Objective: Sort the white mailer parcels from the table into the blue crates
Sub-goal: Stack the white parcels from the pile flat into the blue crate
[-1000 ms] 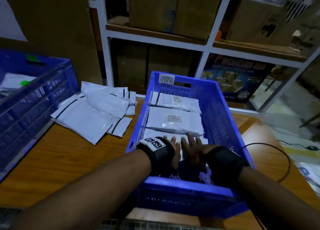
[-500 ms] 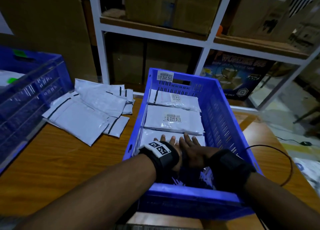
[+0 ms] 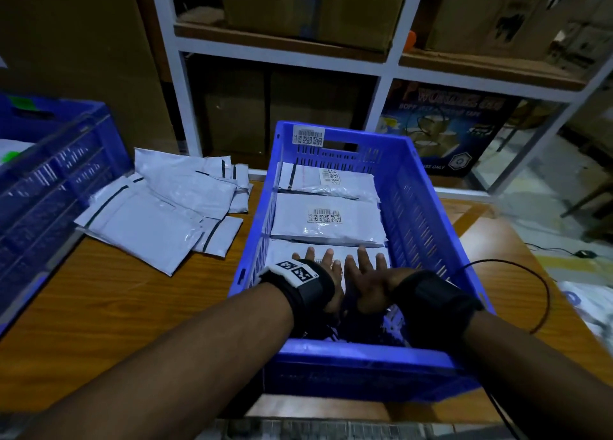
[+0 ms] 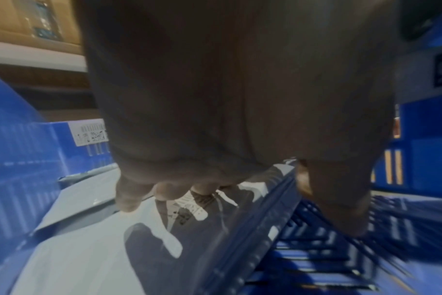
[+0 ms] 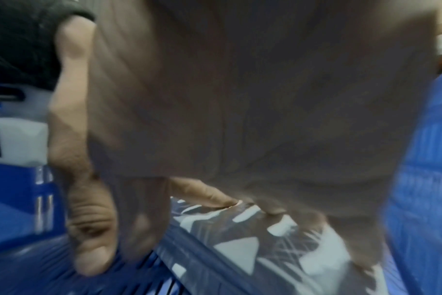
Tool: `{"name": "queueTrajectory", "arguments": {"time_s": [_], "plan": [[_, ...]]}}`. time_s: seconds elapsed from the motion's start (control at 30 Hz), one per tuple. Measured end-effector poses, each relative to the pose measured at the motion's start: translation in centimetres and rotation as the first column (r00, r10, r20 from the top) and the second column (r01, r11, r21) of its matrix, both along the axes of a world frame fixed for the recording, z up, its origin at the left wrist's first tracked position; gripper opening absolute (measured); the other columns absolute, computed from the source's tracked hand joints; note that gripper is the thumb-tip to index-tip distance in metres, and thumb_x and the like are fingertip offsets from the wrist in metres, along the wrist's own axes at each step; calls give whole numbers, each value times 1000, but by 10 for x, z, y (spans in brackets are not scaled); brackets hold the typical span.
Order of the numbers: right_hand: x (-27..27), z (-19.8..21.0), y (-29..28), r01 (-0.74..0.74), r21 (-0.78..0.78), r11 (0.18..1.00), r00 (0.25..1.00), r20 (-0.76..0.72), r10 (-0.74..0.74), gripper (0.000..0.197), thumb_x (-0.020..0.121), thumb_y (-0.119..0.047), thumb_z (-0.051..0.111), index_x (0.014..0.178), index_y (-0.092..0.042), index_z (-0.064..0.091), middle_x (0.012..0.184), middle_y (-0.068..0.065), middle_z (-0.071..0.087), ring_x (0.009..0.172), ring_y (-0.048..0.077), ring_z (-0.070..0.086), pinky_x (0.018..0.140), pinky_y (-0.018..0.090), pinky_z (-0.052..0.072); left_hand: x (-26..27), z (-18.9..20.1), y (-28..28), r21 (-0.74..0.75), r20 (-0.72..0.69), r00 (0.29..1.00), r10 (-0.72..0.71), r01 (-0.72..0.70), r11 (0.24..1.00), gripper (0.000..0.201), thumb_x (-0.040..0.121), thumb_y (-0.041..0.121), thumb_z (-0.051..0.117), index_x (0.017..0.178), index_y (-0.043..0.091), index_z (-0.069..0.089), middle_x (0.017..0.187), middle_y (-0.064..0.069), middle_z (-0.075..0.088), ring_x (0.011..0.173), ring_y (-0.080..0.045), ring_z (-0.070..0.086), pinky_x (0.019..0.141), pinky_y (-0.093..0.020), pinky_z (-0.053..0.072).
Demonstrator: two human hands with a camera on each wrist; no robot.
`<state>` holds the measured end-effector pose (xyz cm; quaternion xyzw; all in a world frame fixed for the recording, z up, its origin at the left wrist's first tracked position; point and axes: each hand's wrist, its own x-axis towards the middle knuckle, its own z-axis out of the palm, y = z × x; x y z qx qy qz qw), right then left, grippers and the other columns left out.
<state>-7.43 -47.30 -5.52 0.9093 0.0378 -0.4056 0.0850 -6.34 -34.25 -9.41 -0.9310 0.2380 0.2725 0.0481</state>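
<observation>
Three white mailer parcels lie in a row inside the near blue crate (image 3: 414, 187): the far parcel (image 3: 331, 182) against the back wall, the middle parcel (image 3: 326, 220) just in front of it, and the near parcel (image 3: 331, 257) under the person's hands. The far and middle parcels each show a barcode label facing up. Both hands are down inside this crate, side by side and nearly touching. The left hand (image 3: 326, 274) lies palm down with its fingers straight and spread, fingertips resting on the near parcel; the left wrist view shows those fingertips (image 4: 129, 197) touching the parcel's white film. The right hand (image 3: 368, 277) is likewise flat, fingers extended onto the same parcel, nothing pinched or wrapped. A heap of white mailers (image 3: 166, 214) lies on the wooden table (image 3: 99, 307) left of the crate, overlapping one another; at least five can be made out, the exact count unclear. A second blue crate (image 3: 49, 181) stands at the table's left edge, with something white inside. Behind the table stands a white shelf rack (image 3: 282, 50) holding cardboard boxes (image 3: 308, 5).
</observation>
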Motion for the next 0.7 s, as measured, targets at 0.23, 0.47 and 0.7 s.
{"name": "queueTrajectory", "arguments": {"time_s": [0.23, 0.47, 0.7], "plan": [[-6, -14, -2, 1, -62, 998, 999, 39, 1, 86, 96, -45, 41, 155, -22, -17, 159, 14, -25, 147, 47, -10, 118, 58, 4, 8, -6, 2, 113, -49, 998, -26, 31, 993, 78, 94, 51, 32, 159, 21, 1, 166, -7, -13, 150, -44, -7, 119, -62, 0], [-4, -16, -3, -3, -84, 996, 1000, 15, 4, 91, 94, -47, 44, 153, -22, -21, 158, 15, -29, 146, 48, -13, 118, 59, 5, 5, -7, 3, 118, -26, 999, -40, 42, 992, 91, 87, 59, 36, 158, 24, -9, 165, -5, -19, 150, -43, -11, 117, -66, 4], [-6, -20, -4, -40, -110, 993, 999, 32, 43, 86, 95, -48, 39, 155, -18, -15, 160, 18, -22, 145, 50, -10, 117, 60, 5, 3, -11, -2, 110, -20, 998, -66, 68, 992, 98, 89, 59, 46, 155, 27, -18, 163, -3, -26, 148, -45, -17, 114, -69, 4]]}}
